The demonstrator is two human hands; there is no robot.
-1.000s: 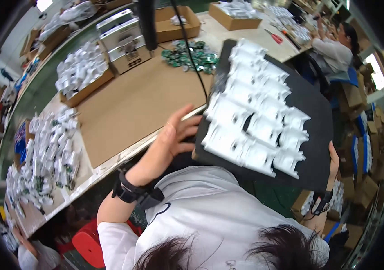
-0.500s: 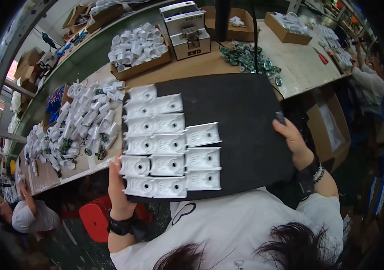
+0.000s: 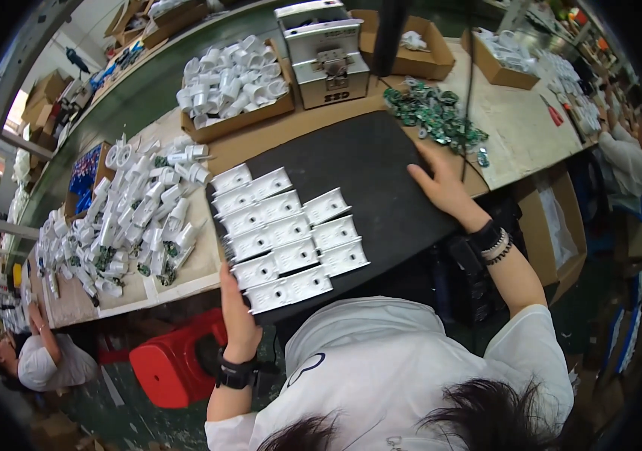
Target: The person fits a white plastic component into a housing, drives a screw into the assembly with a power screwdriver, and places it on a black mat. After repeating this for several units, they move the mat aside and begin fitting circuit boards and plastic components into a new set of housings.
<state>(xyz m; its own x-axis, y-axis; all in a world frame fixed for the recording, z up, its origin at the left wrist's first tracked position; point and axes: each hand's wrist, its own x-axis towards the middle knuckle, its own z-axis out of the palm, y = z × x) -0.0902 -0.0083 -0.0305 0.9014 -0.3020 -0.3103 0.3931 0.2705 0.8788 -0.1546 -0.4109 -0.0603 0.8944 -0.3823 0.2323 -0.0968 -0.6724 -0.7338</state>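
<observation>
A flat black board (image 3: 362, 165) is tilted across my front, its far part over the table edge. White plastic pieces (image 3: 287, 229), each with a small dark hole, lie in rows on its left half. At the board's near left edge, my left hand (image 3: 239, 319) grips it with the thumb up along the side; the other fingers are hidden beneath. My right hand (image 3: 447, 184) is at the right edge, thumb and fingers spread apart. Whether its fingertips touch the board is hard to see.
White fittings with green boards (image 3: 129, 218) are heaped at the left. Behind stand a cardboard box of white pipe pieces (image 3: 234, 79) and a metal case (image 3: 328, 64). Green circuit boards (image 3: 437, 113) lie at far right. A red stool (image 3: 170, 361) stands below; a co-worker (image 3: 54, 357) sits left.
The board has turned counterclockwise, its right side swinging away from me. My right hand has moved up and left along its edge, its fingers spreading. My left hand has shifted right and nearer.
</observation>
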